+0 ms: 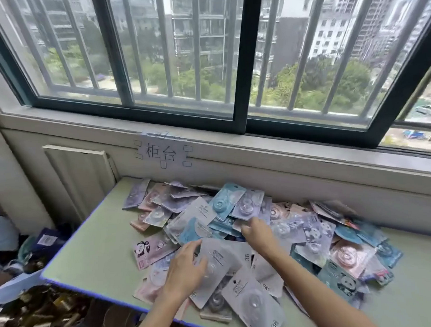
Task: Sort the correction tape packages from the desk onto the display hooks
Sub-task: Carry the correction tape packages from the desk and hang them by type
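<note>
A heap of correction tape packages (309, 233) in blue, pink, lilac and grey covers most of the pale green desk (95, 255). My left hand (187, 266) lies on the near side of the heap, fingers spread over a grey package (223, 257) that faces back side up. My right hand (257, 232) reaches into the middle of the pile and pinches the lower edge of a lilac package (248, 204) with a clear blister. No display hooks are in view.
A wall with a taped paper sign (161, 152) and a wide barred window (204, 52) rises behind the desk. A white radiator (79, 179) stands at the left. Bags and clutter (35, 307) fill the floor left of the desk's blue-trimmed edge.
</note>
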`<state>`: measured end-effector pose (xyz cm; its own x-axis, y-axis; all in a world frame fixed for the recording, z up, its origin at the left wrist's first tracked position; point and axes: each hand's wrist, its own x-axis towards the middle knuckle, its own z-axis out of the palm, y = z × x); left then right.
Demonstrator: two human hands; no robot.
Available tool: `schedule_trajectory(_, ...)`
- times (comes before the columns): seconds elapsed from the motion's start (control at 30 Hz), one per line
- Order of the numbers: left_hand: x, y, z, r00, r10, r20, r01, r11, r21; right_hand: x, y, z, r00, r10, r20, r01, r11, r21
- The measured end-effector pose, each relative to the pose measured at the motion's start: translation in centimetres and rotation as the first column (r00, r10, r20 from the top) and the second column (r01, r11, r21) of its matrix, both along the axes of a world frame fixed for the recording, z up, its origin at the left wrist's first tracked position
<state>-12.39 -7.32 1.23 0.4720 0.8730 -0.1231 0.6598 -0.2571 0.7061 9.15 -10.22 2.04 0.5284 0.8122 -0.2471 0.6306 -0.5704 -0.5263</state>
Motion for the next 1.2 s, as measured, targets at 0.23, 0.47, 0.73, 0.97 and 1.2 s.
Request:
schedule_trajectory(0.23, 4.1, 5.1, -0.5, 0.995, -0.002, -0.095, 0.001, 1.0, -0.003, 5.8, 6.0, -1.6, 0.981, -0.19, -0.036, 0.189, 0.981, -0.034)
schedule_trajectory(0.47, 6.5, 7.9, -1.2, 0.996, 0.006, -0.092, -0.012, 0.998, -0.063, 8.2, 9.7, -3.9, 0.91, -0.386, -0.148, 0.38, 0.922, -0.071)
schedule_trajectory(0.73, 8.8, 10.6, -0.8, 0.998, -0.048, -0.048, 0.043, 0.995, -0.09, 12.6, 8.0, -3.7, 0.772, -0.452, -0.446, 0.454, 0.884, -0.112)
schedule_trajectory(0.97, 10.2, 12.9, 0.4, 0.992, -0.089, 0.085, 0.1, 0.986, -0.135, 11.9, 5.6, 0.8, 0.762, -0.376, -0.527, 0.556, 0.797, 0.235)
schedule_trajectory(1.2, 10.0, 15.5, 2.9, 0.911, -0.019, 0.412, 0.138, 0.955, -0.261, 4.1, 9.7, 4.5, 0.683, -0.045, -0.729, 0.359, 0.89, 0.281)
